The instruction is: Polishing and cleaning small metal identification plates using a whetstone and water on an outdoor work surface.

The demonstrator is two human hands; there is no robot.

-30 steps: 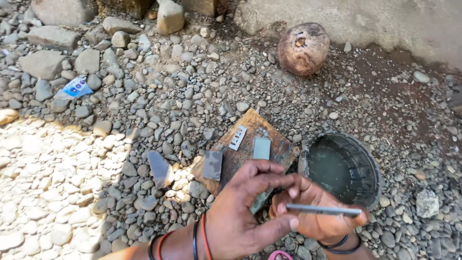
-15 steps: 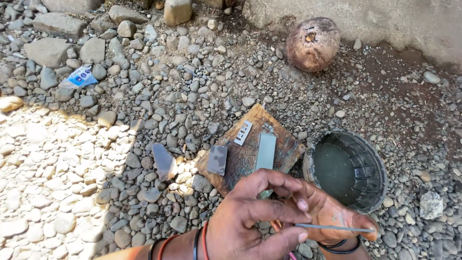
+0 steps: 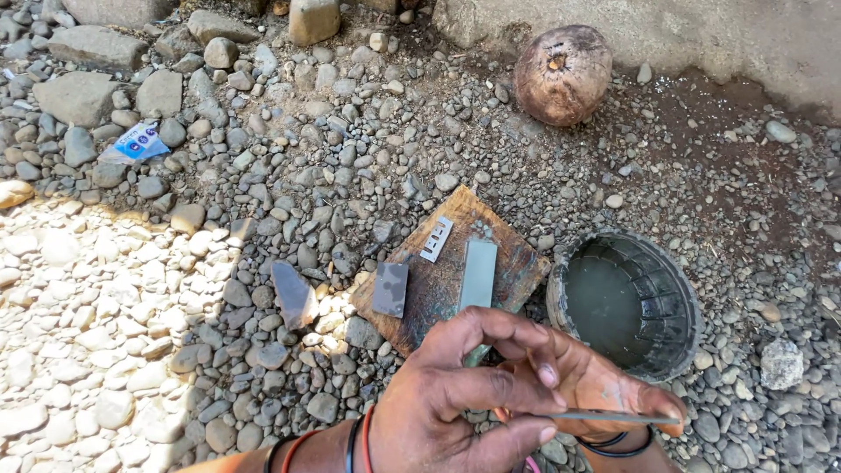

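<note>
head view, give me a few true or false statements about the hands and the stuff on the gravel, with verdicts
1. Both hands hold a thin metal strip. True: the left hand pinches one end and the right hand the other.
2. The wooden board lies bare. False: a long grey bar, a dark flat piece and a small white piece lie on it.
3. The black tub holds murky water. True.
4. The coconut sits inside the tub. False: it lies apart on the ground near the wall.
5. A blue and white wrapper lies among the stones. True.
</note>
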